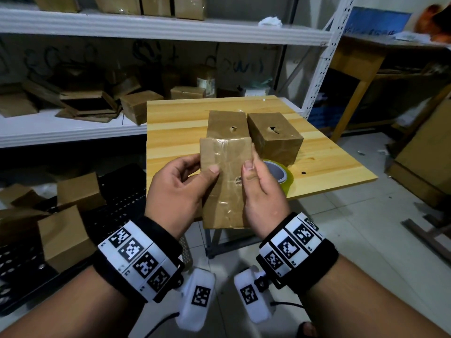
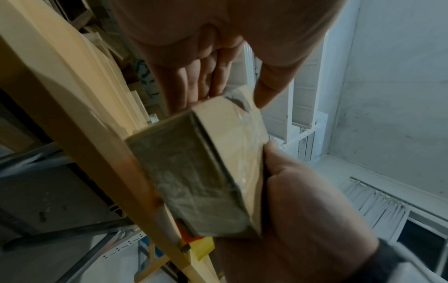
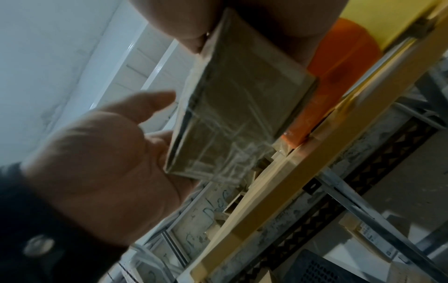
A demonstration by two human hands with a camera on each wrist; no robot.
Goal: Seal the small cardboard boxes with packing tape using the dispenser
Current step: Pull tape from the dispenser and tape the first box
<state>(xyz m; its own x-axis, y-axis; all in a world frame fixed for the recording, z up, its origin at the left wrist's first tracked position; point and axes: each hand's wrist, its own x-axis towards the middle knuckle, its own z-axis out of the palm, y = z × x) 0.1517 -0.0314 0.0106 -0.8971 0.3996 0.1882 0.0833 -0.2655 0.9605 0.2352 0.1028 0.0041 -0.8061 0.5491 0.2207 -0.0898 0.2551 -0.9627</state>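
Storeroom: white metal shelving (image 1: 156,32) along the far wall, loose cardboard and small boxes on its lower shelf at left. Near left on the floor, open cartons (image 1: 66,230) sit on a black perforated crate (image 1: 117,198).

Centre: pine worktop (image 1: 324,167). Left hand (image 1: 175,189) and right hand (image 1: 263,198) hold one small cardboard box (image 1: 225,172) between them, in the air above the near edge of the worktop. The box has clear tape running lengthwise over its upper face, with wrinkles in the film and a small hole near the right thumb. Left hand grips the left edge, thumb on the taped top face; the left wrist view shows its fingers (image 2: 194,84) under the far end. Right hand clamps the right edge, thumb on top, other fingers behind the box.

Behind the held box, two more boxes stand on the worktop, touching or just beside each other: left one (image 1: 227,125), right one (image 1: 275,137), each with a punched hole on top. Tape roll (image 1: 280,173) lies flat on the worktop just right of the right hand, near the right box's near corner. A dispenser body can't be made out.

Far right: a wooden table (image 1: 361,59).
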